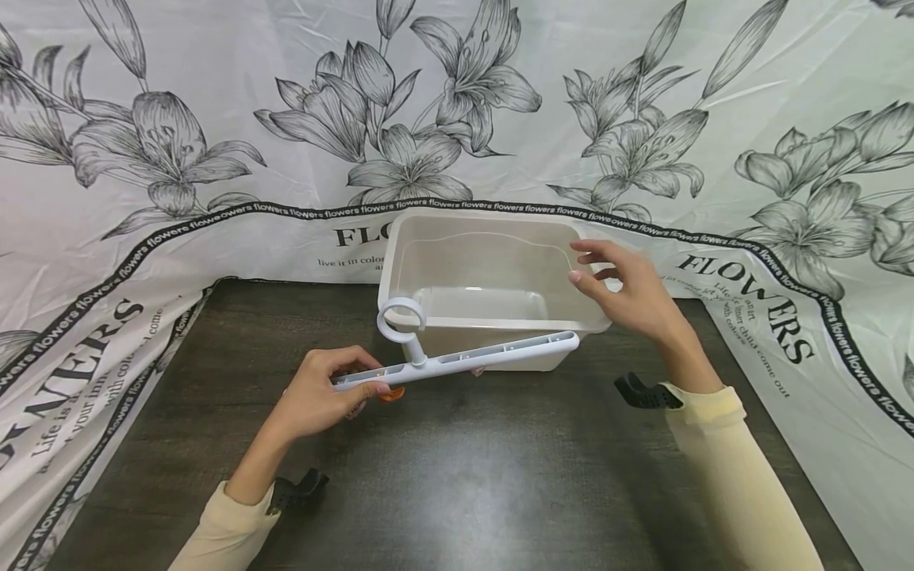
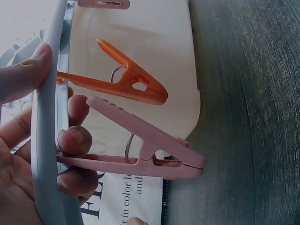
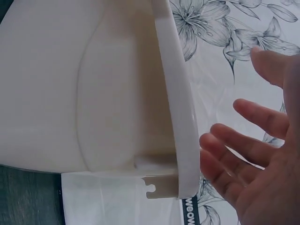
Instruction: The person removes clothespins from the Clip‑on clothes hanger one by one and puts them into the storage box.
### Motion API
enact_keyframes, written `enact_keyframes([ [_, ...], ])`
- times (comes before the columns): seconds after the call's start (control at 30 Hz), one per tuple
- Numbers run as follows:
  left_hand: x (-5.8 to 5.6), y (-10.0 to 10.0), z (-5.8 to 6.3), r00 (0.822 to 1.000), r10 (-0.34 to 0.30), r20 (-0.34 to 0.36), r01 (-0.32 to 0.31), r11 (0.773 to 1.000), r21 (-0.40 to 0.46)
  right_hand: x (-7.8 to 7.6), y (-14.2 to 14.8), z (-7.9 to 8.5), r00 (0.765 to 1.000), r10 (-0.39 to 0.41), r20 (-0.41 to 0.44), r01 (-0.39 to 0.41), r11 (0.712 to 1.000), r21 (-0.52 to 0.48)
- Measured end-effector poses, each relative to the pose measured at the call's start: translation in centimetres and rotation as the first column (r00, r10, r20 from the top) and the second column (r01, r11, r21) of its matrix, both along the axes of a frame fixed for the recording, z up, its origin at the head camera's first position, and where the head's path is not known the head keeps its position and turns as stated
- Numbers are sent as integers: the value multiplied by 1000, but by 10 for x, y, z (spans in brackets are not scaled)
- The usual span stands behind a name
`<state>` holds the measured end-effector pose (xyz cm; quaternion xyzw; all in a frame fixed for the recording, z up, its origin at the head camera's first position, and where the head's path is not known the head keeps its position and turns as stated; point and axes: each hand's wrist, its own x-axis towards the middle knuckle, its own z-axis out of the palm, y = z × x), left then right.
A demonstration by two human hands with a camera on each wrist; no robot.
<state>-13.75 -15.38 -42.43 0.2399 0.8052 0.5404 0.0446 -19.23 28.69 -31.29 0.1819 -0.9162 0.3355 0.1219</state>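
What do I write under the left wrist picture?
Left-hand grip holding a bluish bar, with an orange clip and pink clips.

hanger (image 1: 467,364) blu-gry | orng clip (image 2: 124,88) | pnk clips (image 2: 147,138) | bin (image 1: 493,323) crm | cloth (image 1: 500,170) wht w/ blk florals

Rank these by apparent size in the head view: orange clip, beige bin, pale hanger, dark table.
1. Dark table
2. Beige bin
3. Pale hanger
4. Orange clip, only partly visible

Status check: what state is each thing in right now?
Hanger: gripped by left hand, bar slanted
Orange clip: jaws closed
Lower pink clip, left wrist view: jaws closed
Upper pink clip: cut off by frame, cannot tell
Bin: uncovered, nothing visible inside
Right hand: holding nothing
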Motion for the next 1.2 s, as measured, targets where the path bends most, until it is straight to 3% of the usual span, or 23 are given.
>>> enact_keyframes([
  [0.23, -1, 0, -1, 1000, -1, 4, 1, 1000, -4, 13, 3, -5, 996, 39, 76, -39, 999, 0],
  [0.47, -1, 0, -1, 1000, -2, 4, 2, 1000, -5, 26, 4, -12, 997, 72, 9, -72, 997, 1],
  [0.93, 0, -1, -1, 1000, 0, -3, 0, 1000, -1, 51, -1, -22, 996, 82, -22, -83, 995, -47],
  [1.2, 1, -1, -1, 1000, -17, 15, 17, 1000, 26, 64, -5, -28, 990, 125, -66, -131, 986, -101],
])
